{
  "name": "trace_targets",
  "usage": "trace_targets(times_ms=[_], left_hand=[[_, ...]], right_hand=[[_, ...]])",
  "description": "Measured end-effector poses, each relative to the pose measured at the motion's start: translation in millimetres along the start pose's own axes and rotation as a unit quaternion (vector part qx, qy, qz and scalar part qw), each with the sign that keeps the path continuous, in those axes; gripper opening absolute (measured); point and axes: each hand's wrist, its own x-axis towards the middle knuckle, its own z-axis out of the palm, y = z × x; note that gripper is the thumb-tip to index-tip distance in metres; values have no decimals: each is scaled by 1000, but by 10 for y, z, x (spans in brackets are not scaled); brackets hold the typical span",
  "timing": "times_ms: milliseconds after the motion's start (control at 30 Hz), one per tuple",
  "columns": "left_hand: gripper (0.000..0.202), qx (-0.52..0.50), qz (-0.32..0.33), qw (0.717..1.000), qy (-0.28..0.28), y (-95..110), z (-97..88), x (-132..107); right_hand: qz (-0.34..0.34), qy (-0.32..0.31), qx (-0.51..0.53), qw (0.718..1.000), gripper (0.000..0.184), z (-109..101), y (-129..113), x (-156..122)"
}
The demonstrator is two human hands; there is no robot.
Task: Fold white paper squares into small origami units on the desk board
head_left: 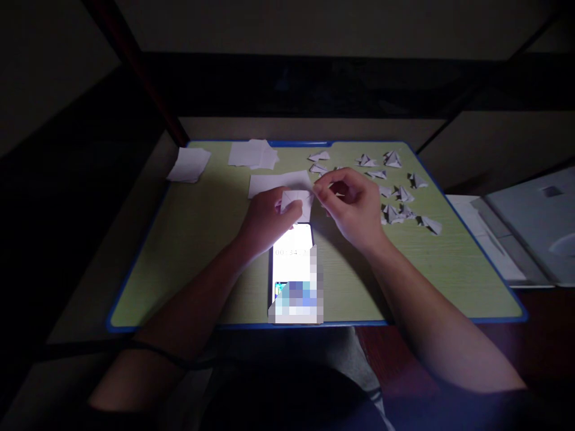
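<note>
A small white paper piece (300, 200), partly folded, is pinched between both hands above the middle of a green board (188, 251) with a blue rim. My left hand (265, 218) grips its left side with the fingers curled. My right hand (353, 206) pinches its right edge between thumb and fingers. A lit phone (293, 269) lies flat on the board just below the hands.
Several folded paper pieces (399, 194) are scattered over the board's right part. Flat paper sheets (254, 154) lie at the far edge, one stack (188, 164) hangs over the left corner, and one sheet (278, 181) lies behind the hands. A grey object (534, 227) sits to the right.
</note>
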Motion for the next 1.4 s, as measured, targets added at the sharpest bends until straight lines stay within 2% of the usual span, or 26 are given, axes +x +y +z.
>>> trace_targets(times_ms=[133, 267, 400, 700, 867, 1400], left_hand=[[16, 41, 27, 999, 14, -26, 13, -6], [14, 32, 5, 999, 10, -24, 18, -13], [14, 28, 7, 999, 16, -46, 20, -7], [16, 84, 53, 994, 44, -83, 21, 3], [17, 105, 50, 992, 55, -72, 20, -2], [18, 153, 76, 983, 59, -94, 22, -18]], right_hand=[[-69, -21, -77, 994, 6, -5, -17, -26], [-88, -15, -112, 990, 5, 0, -37, -31], [-82, -22, -104, 991, 6, 2, -50, -38], [-63, -32, -71, 995, 6, 5, -49, -40], [-28, -34, -37, 998, 3, 6, -40, -17], [1, -32, -33, 999, 5, 8, 1, 10]])
